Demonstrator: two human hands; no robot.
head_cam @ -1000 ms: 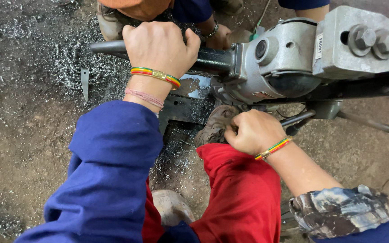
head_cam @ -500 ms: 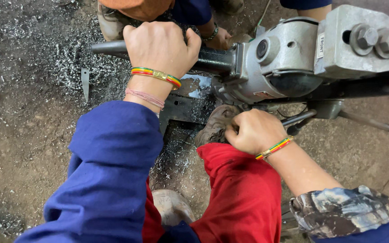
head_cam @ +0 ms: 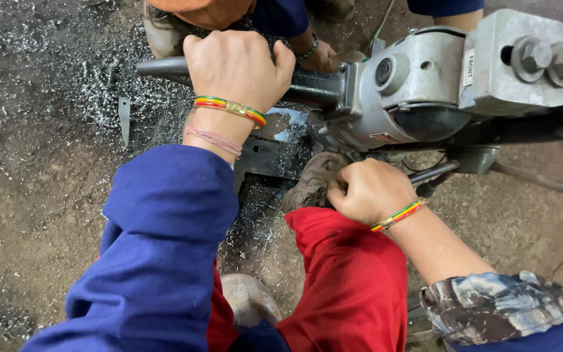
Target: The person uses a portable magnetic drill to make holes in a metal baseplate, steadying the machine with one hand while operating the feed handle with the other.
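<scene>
My left hand point(head_cam: 237, 64) is clenched around the dark tubular handle point(head_cam: 164, 66) of a big grey metal cutting machine point(head_cam: 425, 91). The handle runs left from the machine's round housing. My right hand point(head_cam: 367, 189) is curled into a fist below that housing, close to a thin dark lever point(head_cam: 434, 174); what it grips is hidden under the fingers. Both wrists carry striped bangles. A dark metal workpiece point(head_cam: 270, 156) lies under the machine, between my hands.
Another person's hand point(head_cam: 320, 57) with a wristband rests behind the machine at the top. Metal shavings point(head_cam: 92, 91) litter the dirt floor on the left. My red-trousered knee point(head_cam: 353, 280) and worn shoes point(head_cam: 311, 182) sit below the machine. A small metal offcut point(head_cam: 124, 117) stands on the ground.
</scene>
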